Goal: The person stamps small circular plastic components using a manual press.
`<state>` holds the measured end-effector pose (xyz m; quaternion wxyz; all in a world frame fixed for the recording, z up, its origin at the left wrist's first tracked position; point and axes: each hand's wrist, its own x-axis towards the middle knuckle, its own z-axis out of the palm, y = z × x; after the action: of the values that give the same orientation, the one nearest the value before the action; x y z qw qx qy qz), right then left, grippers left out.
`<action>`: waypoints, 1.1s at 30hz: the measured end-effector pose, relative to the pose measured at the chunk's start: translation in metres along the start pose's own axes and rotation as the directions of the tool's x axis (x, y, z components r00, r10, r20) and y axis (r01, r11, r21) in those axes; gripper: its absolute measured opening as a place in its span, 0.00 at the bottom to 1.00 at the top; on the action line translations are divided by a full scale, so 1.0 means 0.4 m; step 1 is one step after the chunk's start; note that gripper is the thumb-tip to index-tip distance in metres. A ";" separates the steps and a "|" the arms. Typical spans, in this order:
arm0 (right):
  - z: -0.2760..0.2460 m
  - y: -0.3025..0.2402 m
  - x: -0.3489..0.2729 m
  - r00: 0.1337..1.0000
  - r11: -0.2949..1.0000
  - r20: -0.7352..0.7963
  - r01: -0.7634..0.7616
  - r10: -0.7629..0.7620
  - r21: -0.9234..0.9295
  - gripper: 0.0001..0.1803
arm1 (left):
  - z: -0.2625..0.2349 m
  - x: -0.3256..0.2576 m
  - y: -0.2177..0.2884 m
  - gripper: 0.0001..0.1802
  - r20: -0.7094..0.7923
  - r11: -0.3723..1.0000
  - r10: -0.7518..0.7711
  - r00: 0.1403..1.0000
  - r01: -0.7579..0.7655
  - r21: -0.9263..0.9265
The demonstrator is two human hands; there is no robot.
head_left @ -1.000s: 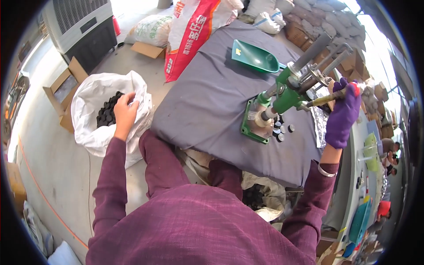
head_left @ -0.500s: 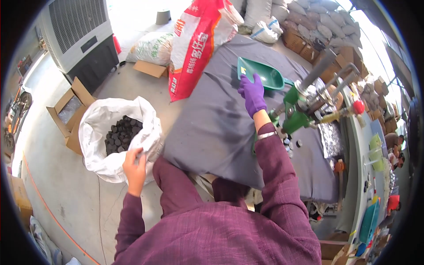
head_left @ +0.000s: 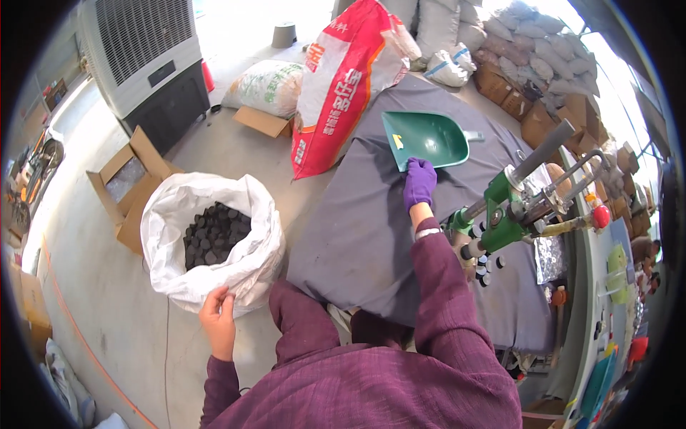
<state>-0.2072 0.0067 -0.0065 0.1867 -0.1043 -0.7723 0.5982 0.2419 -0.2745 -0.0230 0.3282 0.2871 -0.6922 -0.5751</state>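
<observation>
My bare left hand is at the near side of a white woven sack. Its fingers are loosely bent, the thumb stands apart, and nothing shows in them; whether the fingertips touch the sack is unclear. Inside the sack lie many small black round pieces. My right hand, in a purple glove, is closed on the near edge of a green scoop with a yellow mark inside. The scoop's handle points right, over the grey cloth-covered table. The glove hides where its fingertips grip.
A green hand press with a red knob stands to the right, small round pieces beside it. A red and white sack leans at the table's far left. An open carton and an air cooler stand at left.
My right hand has gone from reaching over the scoop with fingers spread to closing on its near edge. The scoop has shifted left, away from the press. My left hand has drawn back toward me.
</observation>
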 end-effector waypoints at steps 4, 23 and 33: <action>-0.056 -0.113 -0.150 0.927 0.951 0.331 0.070 -0.174 0.303 0.11 | 0.022 0.061 0.135 0.08 0.044 0.924 0.299 0.953 -0.301 0.236; -0.015 -0.490 -0.511 -0.298 0.799 0.817 0.214 -0.494 0.562 0.17 | -0.212 0.103 0.334 0.12 0.535 0.737 -0.008 0.845 -0.357 0.574; 0.205 -0.280 -0.619 -0.102 0.625 0.877 0.664 -0.469 0.411 0.30 | -0.313 0.219 0.409 0.14 0.152 0.024 0.233 0.961 -0.162 0.987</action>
<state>-0.0091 -0.1905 0.0434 -0.0992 0.6082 -0.7196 0.3201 0.2824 -0.3902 0.1645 0.1356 0.3494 -0.9199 0.1154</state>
